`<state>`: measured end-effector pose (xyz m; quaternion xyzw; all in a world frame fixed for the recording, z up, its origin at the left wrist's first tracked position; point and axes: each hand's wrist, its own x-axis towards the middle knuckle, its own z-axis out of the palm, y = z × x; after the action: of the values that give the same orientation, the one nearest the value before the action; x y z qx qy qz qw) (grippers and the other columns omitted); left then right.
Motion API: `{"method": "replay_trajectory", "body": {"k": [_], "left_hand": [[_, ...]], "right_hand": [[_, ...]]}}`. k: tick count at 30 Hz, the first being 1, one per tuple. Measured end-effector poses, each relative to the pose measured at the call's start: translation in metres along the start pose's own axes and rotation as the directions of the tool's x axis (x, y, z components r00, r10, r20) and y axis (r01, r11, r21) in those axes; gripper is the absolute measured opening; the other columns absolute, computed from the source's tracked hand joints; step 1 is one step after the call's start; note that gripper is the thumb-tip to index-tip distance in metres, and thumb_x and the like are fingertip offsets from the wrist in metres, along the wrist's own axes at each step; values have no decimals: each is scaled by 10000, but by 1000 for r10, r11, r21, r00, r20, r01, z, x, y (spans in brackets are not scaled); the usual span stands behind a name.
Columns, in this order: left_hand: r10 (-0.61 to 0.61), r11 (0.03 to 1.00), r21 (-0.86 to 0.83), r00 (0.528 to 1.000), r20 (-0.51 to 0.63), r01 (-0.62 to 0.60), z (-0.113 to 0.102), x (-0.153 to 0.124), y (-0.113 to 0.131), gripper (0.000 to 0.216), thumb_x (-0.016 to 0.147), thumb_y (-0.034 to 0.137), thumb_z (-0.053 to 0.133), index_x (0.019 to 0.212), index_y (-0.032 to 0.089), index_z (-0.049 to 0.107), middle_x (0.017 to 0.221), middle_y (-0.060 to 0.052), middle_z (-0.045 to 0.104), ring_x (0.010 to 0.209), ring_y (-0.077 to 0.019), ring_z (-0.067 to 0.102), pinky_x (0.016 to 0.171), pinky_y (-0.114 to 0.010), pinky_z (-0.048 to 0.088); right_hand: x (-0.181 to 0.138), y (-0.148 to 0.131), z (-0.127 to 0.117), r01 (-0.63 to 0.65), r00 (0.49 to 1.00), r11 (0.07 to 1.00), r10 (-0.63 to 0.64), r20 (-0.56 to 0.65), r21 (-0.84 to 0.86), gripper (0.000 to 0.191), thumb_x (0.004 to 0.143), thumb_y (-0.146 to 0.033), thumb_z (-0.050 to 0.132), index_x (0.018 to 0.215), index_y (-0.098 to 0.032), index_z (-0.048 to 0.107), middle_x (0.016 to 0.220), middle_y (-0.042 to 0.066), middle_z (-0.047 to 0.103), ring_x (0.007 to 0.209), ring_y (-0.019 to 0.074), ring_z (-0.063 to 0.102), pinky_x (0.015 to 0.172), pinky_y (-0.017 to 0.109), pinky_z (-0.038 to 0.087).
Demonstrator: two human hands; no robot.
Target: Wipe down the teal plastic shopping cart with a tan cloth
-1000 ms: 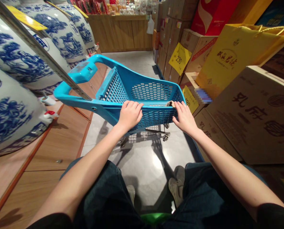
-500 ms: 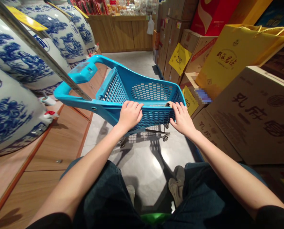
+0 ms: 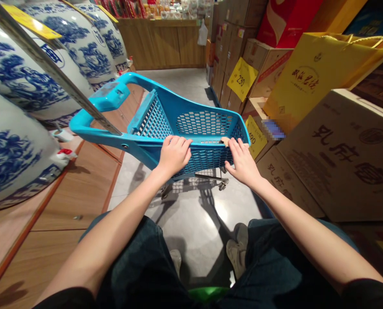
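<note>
A blue plastic shopping cart [image 3: 194, 124] stands in the aisle in front of me, its handle [image 3: 109, 96] pointing away to the left. My left hand [image 3: 174, 153] is curled over the cart's near rim, fingers closed on it. My right hand [image 3: 242, 159] rests on the same rim further right, fingers hooked over the edge. A small tan thing [image 3: 225, 141] lies inside the basket by my right fingertips; I cannot make out what it is.
Large blue-and-white porcelain jars [image 3: 20, 86] fill the wooden shelf [image 3: 69, 201] on the left behind a metal rail. Cardboard boxes [image 3: 336, 154], a yellow gift bag [image 3: 310, 81] and yellow price tags [image 3: 241, 78] line the right. My legs and shoes [image 3: 235, 249] show below on the grey floor.
My right hand has slid a little leftward along the cart's rim. The cart and the view have shifted slightly left. My left hand keeps its hold.
</note>
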<state>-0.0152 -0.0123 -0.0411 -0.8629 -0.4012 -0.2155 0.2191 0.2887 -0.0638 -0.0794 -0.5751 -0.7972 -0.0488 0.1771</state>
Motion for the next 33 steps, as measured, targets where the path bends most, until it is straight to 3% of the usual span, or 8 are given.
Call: {"method": "replay_trajectory", "body": {"k": [3, 6, 9, 12, 16, 21, 28, 33], "left_hand": [[2, 1000, 9, 1000, -10, -2, 0, 0, -1, 335, 1079, 231, 514, 1286, 127, 755, 1095, -145, 820, 1075, -342, 724, 1009, -505, 489], [3, 1000, 2, 1000, -4, -3, -1, 0, 0, 338, 1080, 230, 513, 1295, 127, 753, 1098, -146, 818, 1077, -346, 721, 1006, -507, 488], [-2, 1000, -13, 1000, 2, 2, -1, 1, 1, 344, 1077, 226, 518, 1301, 113, 753, 1104, -158, 815, 1089, -350, 719, 1016, -514, 483], [-14, 1000, -19, 1000, 7, 14, 0, 0, 1, 345, 1078, 231, 522, 1301, 113, 756, 1114, -162, 814, 1097, -352, 717, 1028, -520, 478], [-16, 1000, 1, 1000, -8, 16, 0, 0, 0, 336, 1085, 238, 516, 1285, 126, 761, 1099, -146, 817, 1080, -342, 714, 1028, -513, 476], [-2, 1000, 6, 1000, -17, 2, -1, 0, 1, 333, 1085, 239, 516, 1285, 131, 760, 1093, -140, 813, 1070, -332, 711, 1013, -497, 481], [-64, 995, -72, 997, 44, 67, -3, 1, 1, 354, 1075, 237, 523, 1314, 129, 761, 1141, -170, 808, 1130, -368, 699, 1058, -555, 472], [-42, 998, -50, 998, 40, 44, -3, 2, 2, 361, 1081, 236, 508, 1316, 123, 757, 1130, -165, 809, 1112, -360, 701, 1040, -536, 481]], "right_hand": [[0, -1, -3, 101, 995, 995, -101, 24, -6, 795, 1046, -315, 522, 1781, -116, 293, 1819, 177, 388, 1724, 399, 286, 1389, 654, 296], [4, 10, -3, -7, 1000, 1000, 7, 14, -29, 761, 1043, -307, 514, 1757, -106, 341, 1790, 196, 433, 1698, 409, 346, 1375, 683, 309], [5, 16, 3, -107, 994, 994, 107, -20, -25, 767, 1020, -308, 539, 1707, -5, 383, 1743, 277, 465, 1671, 464, 372, 1347, 710, 344], [2, 9, 7, -32, 998, 999, 32, -55, 1, 790, 1022, -322, 546, 1713, 12, 361, 1751, 289, 443, 1686, 476, 332, 1357, 709, 331], [1, 3, 5, 121, 992, 992, -120, -39, 22, 780, 1043, -307, 520, 1764, -88, 317, 1802, 220, 398, 1707, 418, 323, 1382, 675, 316], [3, 7, 9, 15, 997, 1000, -13, -70, 25, 827, 1025, -272, 515, 1768, -29, 245, 1781, 269, 410, 1686, 441, 362, 1356, 717, 340], [-2, -10, 12, 171, 982, 983, -165, -89, 62, 848, 1030, -266, 526, 1795, -83, 208, 1826, 217, 351, 1730, 403, 275, 1391, 675, 320], [4, 0, 12, 73, 994, 997, -71, -84, 25, 803, 1040, -259, 502, 1743, 44, 260, 1783, 311, 378, 1695, 423, 347, 1387, 651, 335]]}}
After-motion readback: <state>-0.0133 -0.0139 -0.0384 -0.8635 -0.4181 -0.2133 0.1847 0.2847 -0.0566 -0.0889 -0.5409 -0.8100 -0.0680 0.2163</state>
